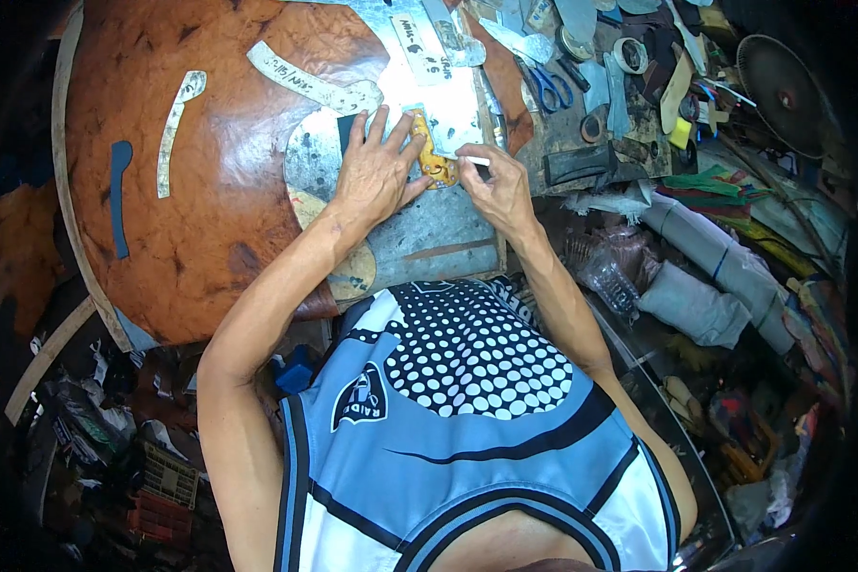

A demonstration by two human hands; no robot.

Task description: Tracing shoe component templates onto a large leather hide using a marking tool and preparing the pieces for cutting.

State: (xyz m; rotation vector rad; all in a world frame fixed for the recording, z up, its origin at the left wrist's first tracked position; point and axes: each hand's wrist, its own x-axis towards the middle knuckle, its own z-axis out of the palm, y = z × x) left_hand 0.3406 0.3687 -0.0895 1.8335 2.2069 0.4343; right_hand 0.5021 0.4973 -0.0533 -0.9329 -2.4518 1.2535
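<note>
My left hand (377, 170) lies flat with its fingers spread. Its fingertips press beside a strip of yellow-orange patterned material (438, 164) on the grey metal work surface (424, 224). Just to the right, my right hand (498, 191) pinches a short white pen-like stick (474, 160). The stick's tip is close to the strip's right edge; whether it touches, I cannot tell. A pale flat sheet (456, 119), brightly lit, lies against the upper right of the strip. Part of the strip is hidden by my left fingers.
A large brown leather hide (229, 219) covers the left side, bearing white curved templates (170, 133) and a dark blue strip (119, 195). Blue-handled scissors (551, 91), tape rolls (630, 55) and scraps crowd the upper right. A round fan (782, 95) stands at far right, above wrapped bundles (701, 310).
</note>
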